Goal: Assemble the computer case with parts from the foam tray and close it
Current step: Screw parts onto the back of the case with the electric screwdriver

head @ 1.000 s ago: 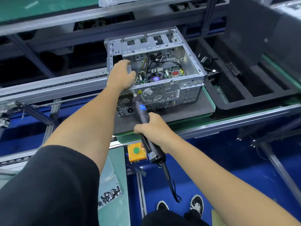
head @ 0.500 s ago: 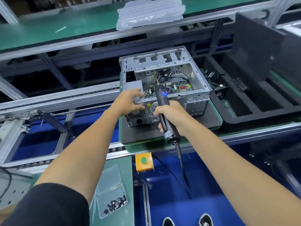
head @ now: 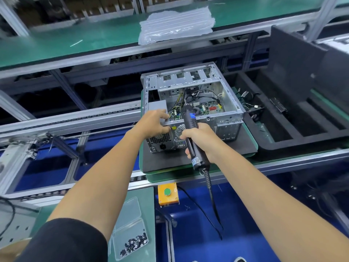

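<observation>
The open metal computer case lies on a black mat, its motherboard and cables showing. My left hand grips the case's near rim by the grey power supply, fingers over the top and thumb on the rear panel. My right hand grips a black electric screwdriver. The tool points up and away from me, with its tip over the rim inside the case. The black foam tray stands to the right with cables and a small part in it.
A clear plastic box of dark screws sits on the green bench at the near left. A yellow box with a green button is below the conveyor rail. A stack of clear plastic bags lies on the far shelf.
My right hand lifted the screwdriver from the case's rear panel and swung its tip over the rim into the case. My left hand slid from the case's top to the near rim.
</observation>
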`<state>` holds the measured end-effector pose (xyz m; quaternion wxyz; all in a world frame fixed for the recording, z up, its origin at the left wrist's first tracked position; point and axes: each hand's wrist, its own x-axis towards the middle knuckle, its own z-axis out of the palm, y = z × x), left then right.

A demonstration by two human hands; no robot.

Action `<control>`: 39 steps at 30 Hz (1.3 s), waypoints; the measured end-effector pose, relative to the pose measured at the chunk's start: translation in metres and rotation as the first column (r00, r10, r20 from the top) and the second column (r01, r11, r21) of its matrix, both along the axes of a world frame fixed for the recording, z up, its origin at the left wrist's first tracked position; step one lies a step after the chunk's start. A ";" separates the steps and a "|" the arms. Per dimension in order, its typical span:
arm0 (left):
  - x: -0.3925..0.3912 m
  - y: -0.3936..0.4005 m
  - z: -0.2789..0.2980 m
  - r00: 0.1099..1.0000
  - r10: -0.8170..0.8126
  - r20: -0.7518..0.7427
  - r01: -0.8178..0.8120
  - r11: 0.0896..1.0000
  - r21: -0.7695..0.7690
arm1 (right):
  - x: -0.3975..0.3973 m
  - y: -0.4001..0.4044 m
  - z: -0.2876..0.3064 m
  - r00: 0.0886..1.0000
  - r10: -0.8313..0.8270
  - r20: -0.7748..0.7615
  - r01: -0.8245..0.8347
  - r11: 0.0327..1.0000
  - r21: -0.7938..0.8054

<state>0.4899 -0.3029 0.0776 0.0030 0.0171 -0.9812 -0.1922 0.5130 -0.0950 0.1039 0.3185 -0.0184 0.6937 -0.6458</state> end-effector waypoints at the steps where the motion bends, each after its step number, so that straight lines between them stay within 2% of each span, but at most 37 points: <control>1: 0.001 0.001 -0.001 1.000 0.005 -0.008 -0.005 1.000 0.004 | 0.000 0.000 0.000 1.000 0.001 -0.001 -0.001 1.000 0.000; 4: 0.003 -0.004 -0.002 0.999 0.049 0.021 -0.052 0.983 0.176 | 0.004 0.000 -0.002 1.000 0.015 0.009 -0.015 1.000 0.003; 7: 0.003 -0.009 -0.001 0.996 0.070 0.060 -0.088 0.916 0.391 | 0.014 -0.006 -0.011 0.996 0.072 0.050 -0.072 0.997 -0.008; 11: 0.001 -0.005 0.001 0.986 0.166 0.025 -0.154 0.839 0.522 | 0.034 -0.017 -0.027 0.978 0.180 0.105 -0.178 0.984 -0.031; 16: 0.002 -0.001 -0.004 0.977 0.211 -0.008 -0.178 0.843 0.508 | 0.040 -0.020 -0.034 0.976 0.179 0.125 -0.168 0.982 -0.092; 31: 0.006 -0.001 -0.006 0.989 0.145 -0.008 -0.122 0.861 0.495 | 0.053 -0.011 -0.044 0.971 0.190 0.144 -0.177 0.980 -0.095; 35: 0.007 0.000 -0.005 0.990 0.138 0.005 -0.123 0.860 0.496 | 0.056 -0.006 -0.047 0.978 0.185 0.097 -0.174 0.979 -0.107; 39: 0.000 0.015 0.000 0.971 0.235 -0.036 -0.188 0.851 0.491 | 0.050 0.003 -0.036 0.990 0.143 0.020 -0.138 0.978 -0.154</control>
